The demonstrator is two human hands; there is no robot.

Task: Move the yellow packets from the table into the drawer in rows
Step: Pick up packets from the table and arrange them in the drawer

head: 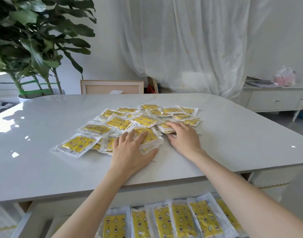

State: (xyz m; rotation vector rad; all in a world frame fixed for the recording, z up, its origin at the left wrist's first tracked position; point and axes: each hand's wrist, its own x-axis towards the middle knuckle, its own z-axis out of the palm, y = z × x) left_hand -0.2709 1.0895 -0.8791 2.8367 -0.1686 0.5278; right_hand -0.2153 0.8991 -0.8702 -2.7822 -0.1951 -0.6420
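Several yellow packets (120,122) in clear wrappers lie scattered and overlapping in the middle of the white table (44,169). My left hand (130,152) lies flat on a small stack of packets (152,134), fingers straight on top and thumb along its near edge. To its right, my right hand (183,138) grips another small stack (164,126), fingers over the top and thumb tucked at its near edge. Below the table's front edge the drawer (32,217) stands open, holding a row of yellow packets (166,220) side by side; my forearms hide part of the row.
A large potted plant (36,40) stands at the far left behind the table. A chair back (111,86) sits at the far edge. White curtains hang behind, and a low cabinet (274,98) with a plastic bag stands at the right.
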